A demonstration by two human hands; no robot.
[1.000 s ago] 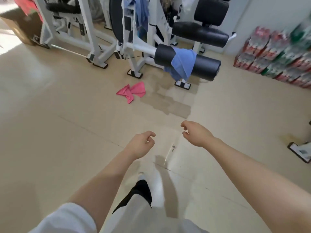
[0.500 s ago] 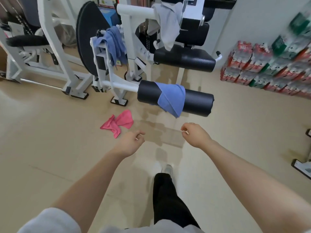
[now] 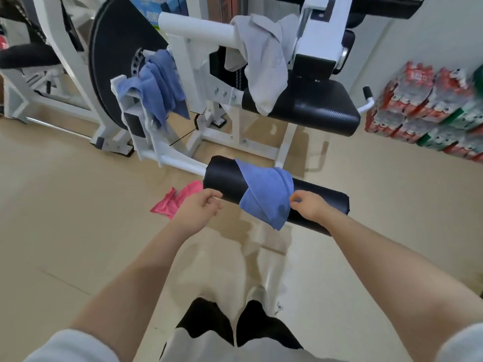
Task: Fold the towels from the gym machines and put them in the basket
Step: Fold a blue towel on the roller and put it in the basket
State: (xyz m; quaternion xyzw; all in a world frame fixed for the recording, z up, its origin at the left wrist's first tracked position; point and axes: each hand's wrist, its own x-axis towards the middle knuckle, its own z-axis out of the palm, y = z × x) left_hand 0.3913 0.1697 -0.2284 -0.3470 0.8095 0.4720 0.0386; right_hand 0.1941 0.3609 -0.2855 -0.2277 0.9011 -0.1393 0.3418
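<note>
1. Black and round, a weight plate [image 3: 115, 61] is seen upright at the left of the white machine frame [image 3: 188, 74].
2. A bunched blue towel [image 3: 159, 87] is hung over a white bracket just beside that plate.
3. A pink towel [image 3: 175, 201] is seen crumpled on the beige floor [image 3: 65, 205], partly hidden behind the left hand.
4. The left hand [image 3: 197, 211] is held in front of the near end of the black foam roller [image 3: 313, 202]; its fingers are loosely curled, thumb near forefinger, and nothing is gripped.
5. A second blue towel [image 3: 264, 194] is draped around the middle of the roller, one corner hanging below it.
6. A grey towel [image 3: 264, 64] is draped from the upper white bar down onto the black seat pad [image 3: 313, 105].
7. The right hand [image 3: 309, 205] is placed at the right edge of the draped blue towel, fingertips touching or just beside the cloth; whether it is pinched cannot be told.
8. Shrink-wrapped packs of bottles [image 3: 431, 105] are stacked against the wall at the far right.
</note>
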